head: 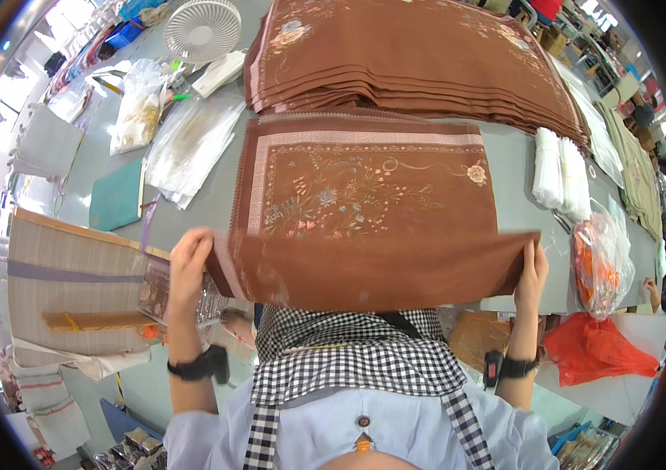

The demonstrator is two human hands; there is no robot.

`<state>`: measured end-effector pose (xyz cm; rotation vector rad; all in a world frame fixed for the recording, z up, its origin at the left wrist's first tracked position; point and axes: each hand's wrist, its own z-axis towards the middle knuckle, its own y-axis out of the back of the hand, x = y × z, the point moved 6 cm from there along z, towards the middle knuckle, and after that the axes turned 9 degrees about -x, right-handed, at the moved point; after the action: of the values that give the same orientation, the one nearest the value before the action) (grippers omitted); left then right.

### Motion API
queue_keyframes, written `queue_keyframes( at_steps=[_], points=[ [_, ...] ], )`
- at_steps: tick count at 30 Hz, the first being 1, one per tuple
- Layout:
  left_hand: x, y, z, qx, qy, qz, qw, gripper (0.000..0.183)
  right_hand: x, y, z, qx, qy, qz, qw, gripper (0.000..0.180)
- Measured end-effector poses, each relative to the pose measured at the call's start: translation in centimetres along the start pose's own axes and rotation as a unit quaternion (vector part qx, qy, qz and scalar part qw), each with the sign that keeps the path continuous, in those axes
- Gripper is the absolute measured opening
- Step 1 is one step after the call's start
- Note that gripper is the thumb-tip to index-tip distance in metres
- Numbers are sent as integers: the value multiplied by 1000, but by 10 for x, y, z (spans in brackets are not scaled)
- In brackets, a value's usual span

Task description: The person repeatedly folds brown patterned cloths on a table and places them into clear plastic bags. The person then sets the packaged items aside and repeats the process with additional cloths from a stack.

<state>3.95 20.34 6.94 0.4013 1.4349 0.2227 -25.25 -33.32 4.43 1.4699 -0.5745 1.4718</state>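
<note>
A brown floral-printed cloth [368, 188] lies folded on the grey table in front of me. Its near part is lifted and stretched between both hands, plain brown side showing. My left hand [192, 258] pinches the left corner, beside the pale printed border. At the opposite corner, my right hand [531, 267] grips the edge between thumb and fingers. The raised part hangs over the table's near edge, close to my checked apron [356, 364]. Beyond it lies a thick stack of similar brown printed cloths [415, 59].
Left are a teal notebook [117, 195], clear plastic sleeves [192, 147], a filled plastic bag [139, 106] and a white fan [202, 30]. On the right lie white bundled rolls [561, 173] and a clear bag with orange contents [602, 264]. A red plastic bag [597, 352] is nearer me.
</note>
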Motion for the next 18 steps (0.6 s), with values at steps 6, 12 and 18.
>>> queue_keyframes(
  at_steps=[6,12,18],
  points=[
    [15,-69,69,-81,-89,75,990,20,-34,-60,63,-28,84,-285,954,30],
    [-1,-34,-5,49,-201,205,957,48,42,-53,-32,133,308,-316,888,42],
    [11,-52,-58,63,-208,336,916,33,35,-53,-63,190,329,-363,851,49]
  ],
)
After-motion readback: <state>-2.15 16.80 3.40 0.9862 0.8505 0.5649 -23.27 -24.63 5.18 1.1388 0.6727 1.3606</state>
